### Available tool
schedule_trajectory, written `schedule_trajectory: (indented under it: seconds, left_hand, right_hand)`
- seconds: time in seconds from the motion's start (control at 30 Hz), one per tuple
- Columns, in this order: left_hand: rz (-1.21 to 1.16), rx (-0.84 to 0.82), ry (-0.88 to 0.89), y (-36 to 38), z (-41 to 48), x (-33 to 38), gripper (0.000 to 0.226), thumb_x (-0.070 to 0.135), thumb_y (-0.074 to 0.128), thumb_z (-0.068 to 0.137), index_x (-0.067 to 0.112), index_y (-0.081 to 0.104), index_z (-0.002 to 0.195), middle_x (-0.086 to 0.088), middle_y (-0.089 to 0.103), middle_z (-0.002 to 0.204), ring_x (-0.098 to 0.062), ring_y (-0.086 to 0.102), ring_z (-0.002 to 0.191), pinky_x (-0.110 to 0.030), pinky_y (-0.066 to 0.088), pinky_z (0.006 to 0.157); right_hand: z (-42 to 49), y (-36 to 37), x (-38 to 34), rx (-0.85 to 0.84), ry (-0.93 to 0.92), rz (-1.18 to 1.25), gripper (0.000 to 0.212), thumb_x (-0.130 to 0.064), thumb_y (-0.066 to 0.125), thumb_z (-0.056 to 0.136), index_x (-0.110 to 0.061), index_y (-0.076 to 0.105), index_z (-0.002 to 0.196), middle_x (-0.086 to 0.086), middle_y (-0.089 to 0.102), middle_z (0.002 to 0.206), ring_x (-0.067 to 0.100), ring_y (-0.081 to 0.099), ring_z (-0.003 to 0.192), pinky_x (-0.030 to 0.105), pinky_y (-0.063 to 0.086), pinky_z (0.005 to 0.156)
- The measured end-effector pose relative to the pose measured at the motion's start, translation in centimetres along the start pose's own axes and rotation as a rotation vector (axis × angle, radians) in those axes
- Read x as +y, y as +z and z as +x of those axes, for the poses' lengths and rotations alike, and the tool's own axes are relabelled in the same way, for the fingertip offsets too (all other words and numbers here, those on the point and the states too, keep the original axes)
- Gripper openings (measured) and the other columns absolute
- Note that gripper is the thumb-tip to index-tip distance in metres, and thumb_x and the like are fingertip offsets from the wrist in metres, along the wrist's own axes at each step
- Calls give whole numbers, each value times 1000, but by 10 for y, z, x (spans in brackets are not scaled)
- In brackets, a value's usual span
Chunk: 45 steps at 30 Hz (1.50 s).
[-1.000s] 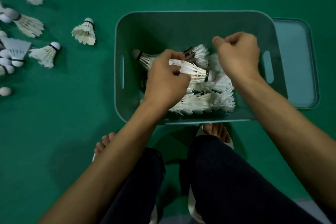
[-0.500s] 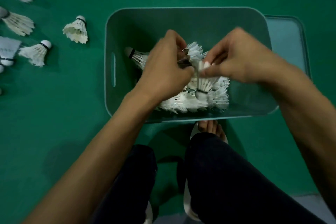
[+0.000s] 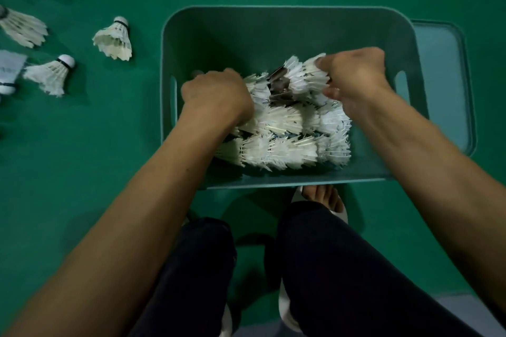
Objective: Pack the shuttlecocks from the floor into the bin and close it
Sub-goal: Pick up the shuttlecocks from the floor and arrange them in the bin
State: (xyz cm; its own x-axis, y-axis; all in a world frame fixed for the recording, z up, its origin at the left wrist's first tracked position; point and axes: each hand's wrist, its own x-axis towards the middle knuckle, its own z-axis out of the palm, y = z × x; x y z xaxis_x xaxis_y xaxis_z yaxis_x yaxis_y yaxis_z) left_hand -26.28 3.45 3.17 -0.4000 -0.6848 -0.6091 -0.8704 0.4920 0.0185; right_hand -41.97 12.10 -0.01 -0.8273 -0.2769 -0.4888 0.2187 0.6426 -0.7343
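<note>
Teal bin (image 3: pixel 273 12): open on the green floor (image 3: pixel 82 172), far half bare
Packed shuttlecocks (image 3: pixel 287 148): heaped against near wall
Left hand (image 3: pixel 216 96): curled into the heap, grip hidden
Right hand (image 3: pixel 356 74): fingers curled round top shuttlecock (image 3: pixel 306 76)
Lid (image 3: pixel 443 76): flat, right of bin
Loose shuttlecocks (image 3: pixel 113 38): floor, well left
Foot (image 3: pixel 323 198): at near rim

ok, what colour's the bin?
The bin is muted teal; head view shows it best.

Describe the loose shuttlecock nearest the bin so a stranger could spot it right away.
Find the teal bin on the green floor. Just left of its far left corner lies one white shuttlecock, the closest to the bin. Its cork tip points away from the person, while its neighbours further left lie sideways.
</note>
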Motion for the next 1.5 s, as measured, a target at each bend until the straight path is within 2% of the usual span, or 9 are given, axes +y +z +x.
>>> schedule_trajectory:
  seconds: [0.17, 0.33, 0.53, 0.7, 1.03, 1.2, 1.33, 1.43, 1.5]
  left_hand:
    - [-274, 110, -6, 4, 5, -5, 17, 7, 57, 92, 10, 52, 108, -6, 48, 82, -30, 49, 92, -38, 39, 76]
    - [-439, 170, -12, 8, 9, -9, 43, 8, 60, 92, 4, 48, 133, -14, 58, 122, -30, 54, 103, -37, 40, 79]
    - [-402, 139, 12, 13, 14, -11, 43, 8, 58, 93, 6, 47, 135, -17, 59, 128, -36, 56, 117, -38, 39, 82]
    - [-385, 199, 46, 7, 13, -15, 48, 8, 57, 90, 10, 45, 137, -19, 58, 127, -40, 55, 118, -43, 44, 86]
    - [-390, 72, 11, 11, 15, -14, 63, 6, 54, 89, 18, 34, 147, -22, 42, 139, -41, 53, 122, -47, 45, 103]
    - [-407, 100, 83, 7, 9, -16, 62, 2, 52, 87, 18, 33, 144, -21, 51, 125, -32, 50, 94, -41, 42, 79]
    - [-424, 168, 141, -1, -7, -21, 57, 5, 51, 90, 18, 36, 143, -9, 53, 106, -30, 49, 92, -40, 41, 78]
    - [-447, 265, 256, -12, -26, -34, 55, 6, 51, 90, 19, 43, 142, -4, 59, 107, -28, 56, 97, -37, 44, 81]
    - [-520, 277, 347, -20, -37, -53, 53, 7, 55, 91, 22, 50, 141, -4, 70, 111, -25, 66, 99, -36, 52, 84]
  right_hand:
    - [4, -6, -2, -106, 207, 235, 16, -5, 74, 87, -1, 70, 102, 7, 66, 85, 17, 60, 66, 23, 55, 55]
    - [17, -7, -2, -57, 209, 226, 19, -4, 71, 87, -1, 67, 105, 5, 55, 74, 16, 51, 61, 22, 50, 50]
    - [22, 8, 5, -136, 254, 199, 12, -4, 60, 92, -8, 65, 103, 9, 64, 87, 19, 59, 66, 19, 44, 45]
    - [29, 3, 4, -135, 216, 182, 15, -2, 55, 95, -7, 68, 96, 6, 67, 76, 17, 63, 59, 22, 47, 49]
    - [24, 3, 1, -184, 223, 142, 31, -18, 66, 94, -12, 63, 124, 2, 67, 84, 15, 64, 66, 20, 49, 45]
    - [13, -5, -2, -110, 87, 46, 46, -35, 73, 79, -9, 63, 116, 8, 74, 100, 21, 70, 83, 25, 49, 57]
    - [-22, -18, -7, 44, -240, -365, 26, -28, 69, 86, -10, 55, 72, 5, 55, 67, 22, 51, 57, 17, 39, 42]
    - [-57, -16, -21, 135, -498, -460, 41, -29, 66, 87, 8, 69, 104, 24, 72, 101, 39, 68, 93, 40, 58, 81]
    - [-74, -4, -34, 138, -613, -424, 40, -31, 65, 87, -1, 71, 113, 14, 74, 107, 29, 69, 101, 41, 55, 92]
